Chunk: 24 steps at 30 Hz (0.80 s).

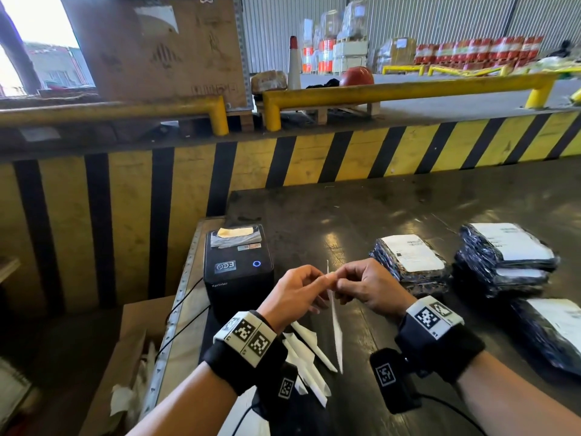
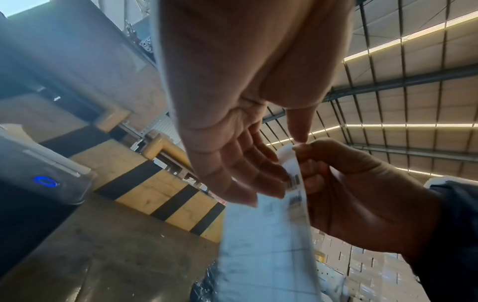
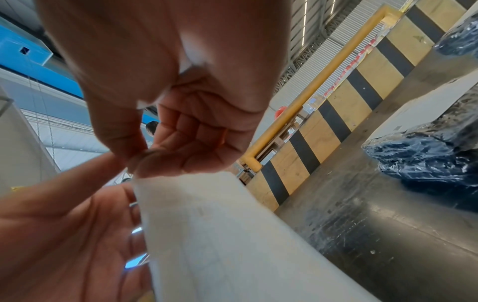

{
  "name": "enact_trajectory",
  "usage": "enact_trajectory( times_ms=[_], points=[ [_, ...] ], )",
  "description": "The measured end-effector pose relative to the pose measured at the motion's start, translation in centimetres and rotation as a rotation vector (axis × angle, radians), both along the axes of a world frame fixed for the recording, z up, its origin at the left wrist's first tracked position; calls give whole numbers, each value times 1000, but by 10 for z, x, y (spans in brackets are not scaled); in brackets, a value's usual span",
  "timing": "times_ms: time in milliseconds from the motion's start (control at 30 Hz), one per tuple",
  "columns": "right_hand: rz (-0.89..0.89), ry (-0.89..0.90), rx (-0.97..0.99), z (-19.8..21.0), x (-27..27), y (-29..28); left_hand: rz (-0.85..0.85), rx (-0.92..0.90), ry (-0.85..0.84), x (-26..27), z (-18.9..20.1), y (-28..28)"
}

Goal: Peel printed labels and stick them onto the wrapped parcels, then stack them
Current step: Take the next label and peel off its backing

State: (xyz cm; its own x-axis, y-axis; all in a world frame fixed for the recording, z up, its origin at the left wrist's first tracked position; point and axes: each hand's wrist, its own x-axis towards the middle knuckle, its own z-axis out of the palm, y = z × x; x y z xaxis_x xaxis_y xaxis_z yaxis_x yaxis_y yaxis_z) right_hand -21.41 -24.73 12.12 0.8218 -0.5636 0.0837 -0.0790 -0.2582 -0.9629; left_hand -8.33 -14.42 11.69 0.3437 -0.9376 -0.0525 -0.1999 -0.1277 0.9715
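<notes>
The dark table (image 1: 393,215) fills the lower right of the head view, and I work at its near edge so everything stays within reach. The wrapped parcels (image 1: 506,262) sit at the right of the frame in low stacks, white labels already on their top faces; I judge they are parked off to that side to keep finished work away from the peeling. One more labelled parcel (image 1: 408,262) lies apart, just left of them and closest to my hands, so it may be the last one done.

The label printer (image 1: 237,269) stands at centre left, its slot facing up, near enough to pull from. Spent backing strips (image 1: 309,357) lie at lower centre, below my wrists, dropped where they fall.

The printed label (image 1: 334,322) hangs edge-on at centre frame, held up off the table so the sticky side touches nothing. My left hand (image 1: 295,294) pinches its top corner between thumb and fingertip, other fingers fairly straight. My right hand (image 1: 364,287), fingers curled, pinches the same corner from the other side, I think to split label from backing.
</notes>
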Motion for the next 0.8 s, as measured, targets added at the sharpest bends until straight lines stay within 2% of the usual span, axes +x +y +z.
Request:
enact_trajectory(
  times_ms=[167,267,433,567,800],
  points=[
    [4,-1,53,-8,3,2,-18,-14,85,4,-7,1],
    [-12,-7,55,-12,3,2,-3,-35,74,8,-12,2],
    [-166,19,111,-16,2,-4,86,-68,68,18,-12,4],
    [-187,-72,184,-12,9,1,138,-100,49,23,-10,2],
    [-128,-54,44,-18,21,3,165,-145,10,22,-8,3]
  ],
)
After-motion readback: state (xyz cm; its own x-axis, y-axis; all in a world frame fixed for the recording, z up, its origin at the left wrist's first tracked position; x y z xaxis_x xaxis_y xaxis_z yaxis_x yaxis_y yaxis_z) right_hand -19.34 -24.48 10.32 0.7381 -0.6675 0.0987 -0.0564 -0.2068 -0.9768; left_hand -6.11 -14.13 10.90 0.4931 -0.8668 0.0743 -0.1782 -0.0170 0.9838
